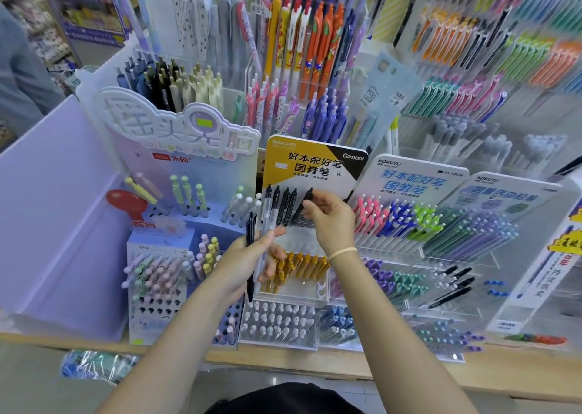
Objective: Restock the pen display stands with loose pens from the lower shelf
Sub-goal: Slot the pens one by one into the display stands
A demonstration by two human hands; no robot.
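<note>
Just beside the yellow display stand (pixel 315 164), crowded pen racks (pixel 441 224) flank it.

The Kokuyo header card (pixel 310 164) is yellow, black and white with black lettering. The pens (pixel 283 205) standing under it are black, with mustard-gold pens (pixel 299 268) lower down. The stand (pixel 157 287) on the left holds pastel pink, mint and lilac. The side panel (pixel 56 208) is lavender.

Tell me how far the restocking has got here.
Partway. Done: four black pens stand in the yellow stand. In hand: the right hand pinches a fifth pen there. Left: the left hand grips two spare pens.
</note>
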